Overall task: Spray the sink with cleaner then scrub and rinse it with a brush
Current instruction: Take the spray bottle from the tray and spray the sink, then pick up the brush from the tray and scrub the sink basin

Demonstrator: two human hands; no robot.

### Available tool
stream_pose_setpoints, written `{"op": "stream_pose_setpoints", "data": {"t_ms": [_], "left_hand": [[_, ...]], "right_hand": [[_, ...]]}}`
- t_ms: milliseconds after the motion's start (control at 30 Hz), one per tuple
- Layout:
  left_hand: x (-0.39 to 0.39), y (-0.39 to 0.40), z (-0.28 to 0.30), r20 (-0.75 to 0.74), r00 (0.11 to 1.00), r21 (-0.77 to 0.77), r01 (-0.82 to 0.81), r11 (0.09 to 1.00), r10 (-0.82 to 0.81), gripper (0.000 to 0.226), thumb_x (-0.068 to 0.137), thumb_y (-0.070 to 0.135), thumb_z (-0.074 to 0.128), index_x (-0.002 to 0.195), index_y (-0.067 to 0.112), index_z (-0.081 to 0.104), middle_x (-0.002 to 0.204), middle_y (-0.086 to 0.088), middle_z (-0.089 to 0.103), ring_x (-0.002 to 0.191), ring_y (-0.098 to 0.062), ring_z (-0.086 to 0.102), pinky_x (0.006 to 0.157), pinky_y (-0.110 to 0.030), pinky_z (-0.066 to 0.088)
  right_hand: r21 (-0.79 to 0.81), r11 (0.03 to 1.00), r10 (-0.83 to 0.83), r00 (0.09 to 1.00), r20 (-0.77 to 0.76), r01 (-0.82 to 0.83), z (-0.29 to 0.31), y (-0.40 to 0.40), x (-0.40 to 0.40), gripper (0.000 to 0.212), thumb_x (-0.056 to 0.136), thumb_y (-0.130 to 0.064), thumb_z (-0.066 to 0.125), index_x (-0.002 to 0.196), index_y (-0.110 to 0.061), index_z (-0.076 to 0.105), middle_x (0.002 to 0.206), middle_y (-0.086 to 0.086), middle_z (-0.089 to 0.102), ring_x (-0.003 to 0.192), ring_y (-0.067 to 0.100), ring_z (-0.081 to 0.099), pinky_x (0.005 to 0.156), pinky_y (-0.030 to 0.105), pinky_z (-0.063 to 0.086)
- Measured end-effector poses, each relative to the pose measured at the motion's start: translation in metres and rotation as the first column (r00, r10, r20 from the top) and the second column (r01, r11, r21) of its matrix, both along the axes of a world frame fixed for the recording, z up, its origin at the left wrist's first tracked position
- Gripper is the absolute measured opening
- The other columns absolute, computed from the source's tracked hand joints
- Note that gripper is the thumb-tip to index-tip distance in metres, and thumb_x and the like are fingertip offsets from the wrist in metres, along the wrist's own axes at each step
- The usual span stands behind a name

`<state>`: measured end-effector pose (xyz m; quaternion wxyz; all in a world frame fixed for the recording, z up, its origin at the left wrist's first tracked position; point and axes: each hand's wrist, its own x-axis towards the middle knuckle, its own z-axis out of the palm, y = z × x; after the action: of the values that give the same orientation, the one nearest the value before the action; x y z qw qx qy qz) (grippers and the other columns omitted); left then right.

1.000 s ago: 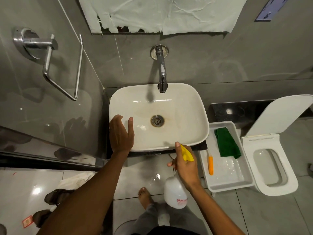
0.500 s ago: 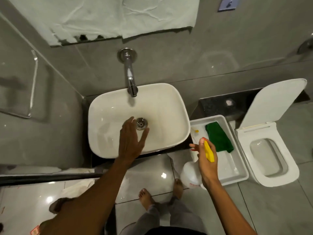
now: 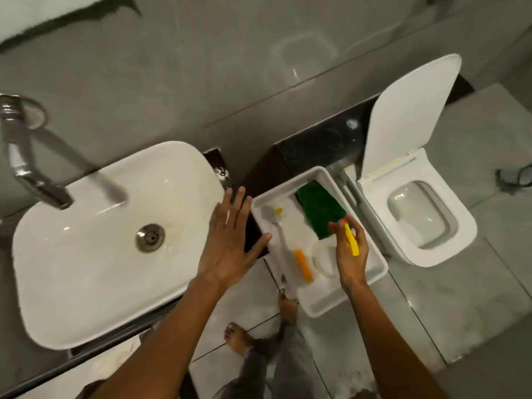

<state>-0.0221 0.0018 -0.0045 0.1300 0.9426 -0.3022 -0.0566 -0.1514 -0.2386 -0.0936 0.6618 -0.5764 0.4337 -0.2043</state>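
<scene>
Sink (image 3: pixel 86 254) sits at 9 o'clock, white basin w/ a metal drain (image 3: pixel 150 237) near its middle and a chrome tap (image 3: pixel 31 165) hanging over its far-left rim. Left hand (image 3: pixel 230 240) is spread flat, fingers wide, holding nothing, over the sink's right edge, thumb reaching toward the tray (image 3: pixel 371 272). Right hand (image 3: pixel 349 254), about 3 o'clock of the left, is wrapped round the spray bottle (image 3: pixel 325 259) at its yellow trigger (image 3: pixel 351 240); bottle body hangs below the hand, inside the white tray. In the tray too: brush (image 3: pixel 280 240) w/ pale handle, lying lengthwise just left of the bottle, an orange-handled tool (image 3: pixel 303 264) beside it, green cloth (image 3: pixel 319 211) at the far end, partly under the right fingertips. Toilet (image 3: pixel 417 211), lid up, stands just right of the tray. Bare feet on grey tiles at 6 o'clock. Frame is motion-blurred.
</scene>
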Motion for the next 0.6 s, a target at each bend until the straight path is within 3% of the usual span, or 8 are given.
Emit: {"op": "stream_pose_setpoints", "data": {"t_ms": [100, 267, 400, 533, 600], "left_hand": [[0.003, 0.001, -0.003, 0.008, 1.0, 0.007, -0.002, 1.0, 0.002, 0.082, 0.108, 0.066, 0.041, 0.17, 0.016, 0.021, 0.182, 0.0, 0.006, 0.17, -0.019, -0.006, 0.136, -0.054, 0.015], [0.002, -0.004, -0.002, 0.028, 0.999, 0.023, -0.018, 1.0, 0.018, 0.076, 0.109, 0.059, 0.043, 0.167, 0.011, 0.032, 0.181, -0.004, 0.016, 0.17, -0.02, 0.0, 0.134, -0.057, 0.023], [0.003, -0.005, -0.002, 0.022, 0.999, 0.012, -0.032, 0.999, 0.032, 0.075, 0.108, 0.058, 0.044, 0.166, 0.01, 0.034, 0.18, -0.004, 0.019, 0.17, -0.02, 0.001, 0.134, -0.057, 0.022], [0.002, -0.004, -0.002, 0.025, 0.999, 0.01, -0.042, 0.999, 0.042, 0.073, 0.109, 0.057, 0.044, 0.165, 0.011, 0.035, 0.18, -0.005, 0.021, 0.17, -0.02, 0.002, 0.135, -0.057, 0.021], [0.003, -0.005, -0.003, 0.028, 0.999, 0.016, -0.041, 0.999, 0.04, 0.072, 0.109, 0.056, 0.044, 0.164, 0.011, 0.035, 0.179, -0.005, 0.022, 0.17, -0.021, 0.002, 0.135, -0.057, 0.021]], "right_hand": [[-0.014, 0.999, 0.029, 1.0, 0.01, -0.028, -0.034, -0.012, 0.001, 0.046, 0.102, -0.044, 0.067, 0.142, -0.023, 0.061, 0.111, 0.007, 0.083, 0.115, 0.015, 0.077, 0.099, 0.023, 0.058], [0.015, 1.0, -0.011, 1.0, 0.021, 0.011, -0.065, -0.029, 0.0, 0.06, 0.096, -0.052, 0.07, 0.147, -0.024, 0.059, 0.105, 0.005, 0.084, 0.108, -0.001, 0.077, 0.087, 0.007, 0.056], [-0.015, 1.0, -0.011, 1.0, -0.002, 0.011, -0.073, -0.03, -0.008, 0.066, 0.093, -0.056, 0.071, 0.15, -0.026, 0.057, 0.107, -0.004, 0.084, 0.108, 0.006, 0.079, 0.091, 0.012, 0.059], [-0.115, 0.993, -0.02, 0.999, -0.025, 0.017, -0.081, -0.016, -0.024, 0.074, 0.091, -0.062, 0.07, 0.144, -0.011, 0.064, 0.123, -0.032, 0.073, 0.118, -0.004, 0.071, 0.098, 0.015, 0.057], [-0.142, 0.989, -0.051, 0.996, -0.07, 0.041, -0.086, -0.007, -0.031, 0.075, 0.088, -0.065, 0.071, 0.141, -0.012, 0.067, 0.124, -0.033, 0.071, 0.122, -0.001, 0.068, 0.104, 0.021, 0.056]]}}
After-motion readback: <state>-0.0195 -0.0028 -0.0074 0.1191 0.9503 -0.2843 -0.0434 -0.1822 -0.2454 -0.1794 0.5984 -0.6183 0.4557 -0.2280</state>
